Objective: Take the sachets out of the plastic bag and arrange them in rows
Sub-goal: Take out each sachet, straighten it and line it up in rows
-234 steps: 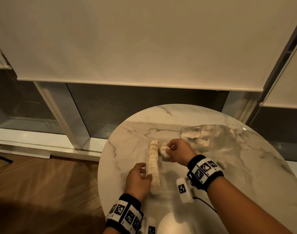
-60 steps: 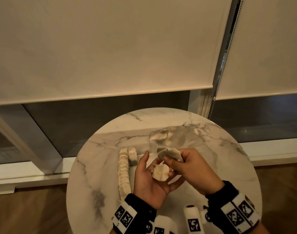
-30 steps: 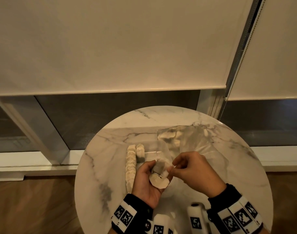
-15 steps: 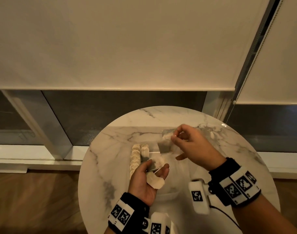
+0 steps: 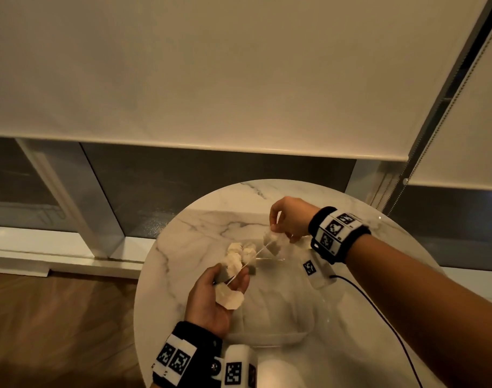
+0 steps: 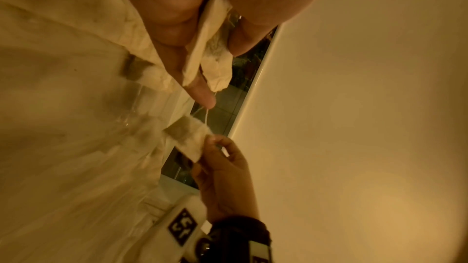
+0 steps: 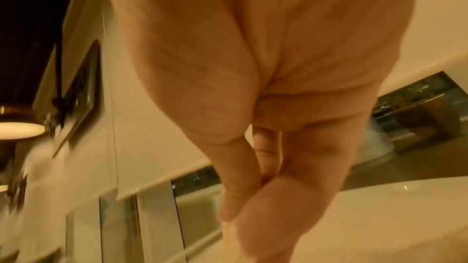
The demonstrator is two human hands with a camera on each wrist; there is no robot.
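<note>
My right hand [image 5: 288, 219], at one o'clock, pinches a pale paper sachet [image 5: 272, 243] whose thin white string [image 5: 249, 260] snags the sachets my left hand [image 5: 211, 301] grips, so pulling could tear it.

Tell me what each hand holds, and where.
Left hand holds sachets in its palm; right hand pinches another sachet by its top edge.

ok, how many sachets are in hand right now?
2: one sachet lies in the left hand, another sachet hangs pinched by the right hand. More may hide in the left.
</note>
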